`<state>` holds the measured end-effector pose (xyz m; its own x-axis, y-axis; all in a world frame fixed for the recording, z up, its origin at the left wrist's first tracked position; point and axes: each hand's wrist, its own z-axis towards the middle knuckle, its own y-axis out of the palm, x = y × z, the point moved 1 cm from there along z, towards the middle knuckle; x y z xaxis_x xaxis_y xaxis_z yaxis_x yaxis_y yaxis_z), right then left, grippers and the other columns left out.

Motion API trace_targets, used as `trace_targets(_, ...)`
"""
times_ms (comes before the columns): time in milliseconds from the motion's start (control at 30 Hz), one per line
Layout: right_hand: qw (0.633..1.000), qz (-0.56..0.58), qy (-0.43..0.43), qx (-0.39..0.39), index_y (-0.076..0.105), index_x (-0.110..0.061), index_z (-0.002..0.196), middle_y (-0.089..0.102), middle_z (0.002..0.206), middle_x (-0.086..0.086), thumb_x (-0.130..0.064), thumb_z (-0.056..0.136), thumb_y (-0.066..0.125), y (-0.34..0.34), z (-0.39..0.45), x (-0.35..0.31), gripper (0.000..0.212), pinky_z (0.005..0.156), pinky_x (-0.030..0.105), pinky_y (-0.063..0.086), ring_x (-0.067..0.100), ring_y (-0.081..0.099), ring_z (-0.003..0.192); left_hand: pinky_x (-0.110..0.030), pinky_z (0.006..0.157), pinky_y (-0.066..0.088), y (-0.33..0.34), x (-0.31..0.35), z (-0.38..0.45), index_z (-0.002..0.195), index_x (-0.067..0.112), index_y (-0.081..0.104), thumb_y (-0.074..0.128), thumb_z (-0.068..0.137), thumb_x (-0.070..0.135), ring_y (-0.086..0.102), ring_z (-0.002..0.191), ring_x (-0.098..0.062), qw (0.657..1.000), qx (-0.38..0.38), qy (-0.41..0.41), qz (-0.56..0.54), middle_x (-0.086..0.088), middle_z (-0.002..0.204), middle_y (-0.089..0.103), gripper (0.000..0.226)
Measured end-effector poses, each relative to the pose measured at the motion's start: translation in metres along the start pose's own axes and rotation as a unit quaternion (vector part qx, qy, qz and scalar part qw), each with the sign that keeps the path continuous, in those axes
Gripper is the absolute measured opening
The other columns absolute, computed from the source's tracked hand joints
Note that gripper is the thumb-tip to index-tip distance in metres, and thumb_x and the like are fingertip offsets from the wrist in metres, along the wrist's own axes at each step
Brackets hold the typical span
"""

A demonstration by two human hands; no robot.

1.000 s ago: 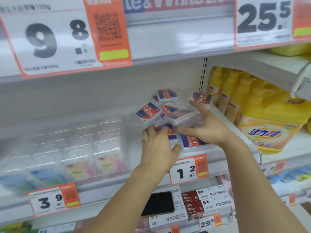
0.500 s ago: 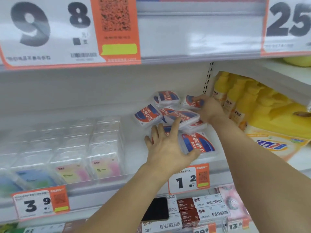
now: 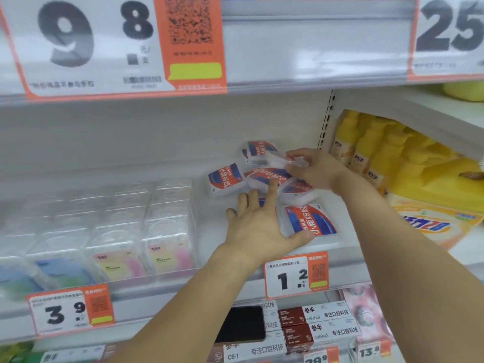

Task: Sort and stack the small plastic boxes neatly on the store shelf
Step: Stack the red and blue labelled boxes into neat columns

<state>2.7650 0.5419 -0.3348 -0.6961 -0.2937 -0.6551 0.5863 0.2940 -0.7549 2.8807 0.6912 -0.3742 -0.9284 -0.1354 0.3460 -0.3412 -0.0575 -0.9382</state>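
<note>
Since half a second ago the right hand (image 3: 318, 171) has lifted a small clear plastic box (image 3: 281, 159) off the back of the heap, pinching it between thumb and fingertips above the other boxes; before, that hand lay flat on a box near the shelf's rear right. The left hand (image 3: 258, 226) has barely shifted: it is spread open, palm down, index finger touching the red-and-blue label of the middle box (image 3: 269, 176) and thumb against the front box (image 3: 309, 222), gripping nothing.

The heap of boxes sits toward the right end of the white shelf (image 3: 157, 174), loose and overlapping at odd angles. Each is a flat, rounded-corner case of glossy see-through plastic with a red and blue printed label. One tilted box (image 3: 225, 179) lies at the heap's left, another (image 3: 260, 150) against the back wall.

Left of the heap, rows of clear rigid packs (image 3: 146, 231) with pastel inserts fill the shelf up to its front edge. A price tag (image 3: 296, 275) reading 1.2 hangs on the front rail below the hands. Yellow detergent bags (image 3: 408, 163) crowd the neighbouring bay on the right.
</note>
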Motion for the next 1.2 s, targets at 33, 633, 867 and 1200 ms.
trace_targets(33,1.0,-0.011,0.0,-0.018,0.048,-0.037,0.141,0.052,0.144,0.003,-0.043,0.095,0.057,0.003,0.002,-0.005,0.047,0.09,0.029,0.049,0.022,0.059,0.111,-0.051,0.11,0.025,0.0,0.0,-0.001,0.152,0.033,-0.009,0.05,0.071,0.083,0.015,0.141,-0.027,1.0,0.009,0.008,-0.004,-0.003,0.155,0.016,0.112)
trace_targets(633,0.985,-0.04,0.167,0.024,0.03,-0.018,0.149,0.055,0.139,0.009,-0.049,0.067,0.085,0.014,-0.117,0.01,0.103,0.097,0.036,0.046,0.026,0.055,0.124,-0.036,0.098,0.036,-0.014,-0.023,-0.027,0.134,0.033,0.043,0.06,0.076,0.069,0.034,0.125,-0.021,0.998,-0.018,-0.013,-0.053,-0.001,0.132,0.044,0.071)
trace_targets(867,0.975,-0.05,0.199,0.085,0.062,-0.006,0.093,0.067,0.084,0.006,-0.063,0.055,0.085,0.012,-0.111,0.017,0.072,0.061,0.03,0.046,0.018,0.06,0.076,-0.039,0.103,0.036,-0.018,-0.024,-0.024,0.136,0.033,0.041,0.061,0.074,0.071,0.034,0.127,-0.023,0.998,-0.018,-0.043,-0.044,-0.003,0.133,0.042,0.076)
trace_targets(1200,0.95,-0.027,0.134,0.281,0.064,-0.01,0.104,0.069,0.09,0.013,-0.052,0.084,0.067,0.01,-0.112,0.019,0.047,0.067,0.033,0.043,0.036,0.065,0.093,-0.025,0.098,0.045,-0.027,-0.021,-0.022,0.147,0.034,0.028,0.073,0.08,0.018,0.049,0.118,-0.012,0.978,-0.031,0.057,-0.197,0.005,0.137,0.047,0.081)
